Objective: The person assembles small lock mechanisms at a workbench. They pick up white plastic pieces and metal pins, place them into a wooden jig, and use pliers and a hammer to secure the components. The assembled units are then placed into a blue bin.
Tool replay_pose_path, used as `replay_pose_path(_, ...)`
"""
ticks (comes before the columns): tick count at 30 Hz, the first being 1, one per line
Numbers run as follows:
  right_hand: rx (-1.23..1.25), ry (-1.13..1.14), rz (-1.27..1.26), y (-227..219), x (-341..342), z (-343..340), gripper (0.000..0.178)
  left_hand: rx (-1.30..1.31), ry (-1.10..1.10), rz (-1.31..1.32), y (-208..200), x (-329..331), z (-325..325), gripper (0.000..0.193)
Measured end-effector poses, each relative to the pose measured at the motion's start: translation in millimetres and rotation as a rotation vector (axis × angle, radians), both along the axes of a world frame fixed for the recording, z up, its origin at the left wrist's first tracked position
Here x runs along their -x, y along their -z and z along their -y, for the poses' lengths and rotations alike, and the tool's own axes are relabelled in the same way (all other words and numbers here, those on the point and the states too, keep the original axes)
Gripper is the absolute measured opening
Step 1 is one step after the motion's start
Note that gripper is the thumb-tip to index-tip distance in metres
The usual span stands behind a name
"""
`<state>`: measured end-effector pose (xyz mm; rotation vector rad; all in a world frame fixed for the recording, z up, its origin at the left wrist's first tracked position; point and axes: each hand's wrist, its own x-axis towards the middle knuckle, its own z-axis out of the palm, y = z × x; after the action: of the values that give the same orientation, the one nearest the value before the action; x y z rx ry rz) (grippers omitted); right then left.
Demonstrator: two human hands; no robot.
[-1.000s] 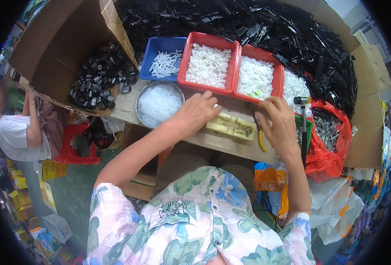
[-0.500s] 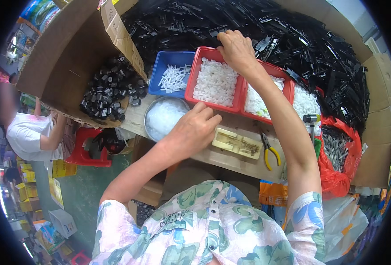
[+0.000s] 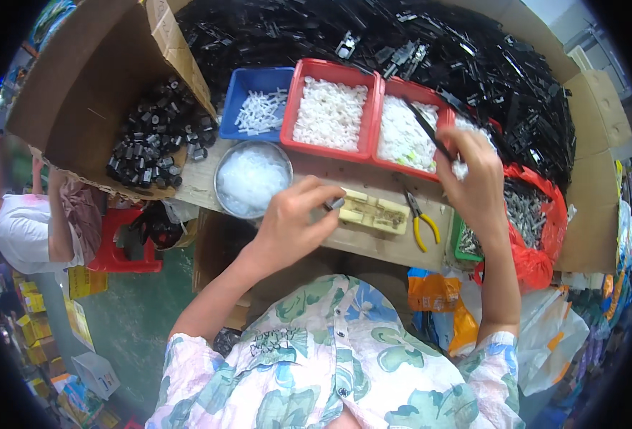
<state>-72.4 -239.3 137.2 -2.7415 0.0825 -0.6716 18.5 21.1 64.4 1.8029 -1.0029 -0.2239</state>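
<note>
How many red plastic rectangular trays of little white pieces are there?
3. The left red tray is beside the blue plastic tray; the middle red tray comes next; the right red tray is partly behind the bare right hand. More may be hidden.

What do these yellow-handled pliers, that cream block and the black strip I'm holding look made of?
Pliers: dark, metal-looking head; smooth yellow grips, probably plastic or rubber. Cream block: likely molded plastic, dull and stained, with shaped recesses. Black strip: perhaps plastic, evenly dark and thin; coated metal remains possible.
</note>
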Motion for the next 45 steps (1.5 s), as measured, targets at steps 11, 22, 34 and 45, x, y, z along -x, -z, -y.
replay_pose_path(11, -0.578, -0.068, -0.305, 80.6, 58.0, -73.2, 0.015, 0.132, -0.089, -0.576, 31.3, 29.6, -2.2, 0.036)
replay_pose_path(22, -0.201, -0.305, -0.175, 98.7, 44.4, -27.7, 0.019, 0.219, -0.184, -0.673, 40.8, 38.5, -28.6, 0.031)
replay_pose_path(34, -0.166, -0.223, -0.007, 119.5, 15.4, -68.5, 0.009, 0.171, -0.172, -0.48, 35.8, 34.6, -19.7, 0.029)
replay_pose_path(45, 0.13, -0.304, -0.015, 128.7, 19.9, -68.0, 0.014, 0.116, -0.199, -0.391, 33.6, 31.7, -17.9, 0.029)
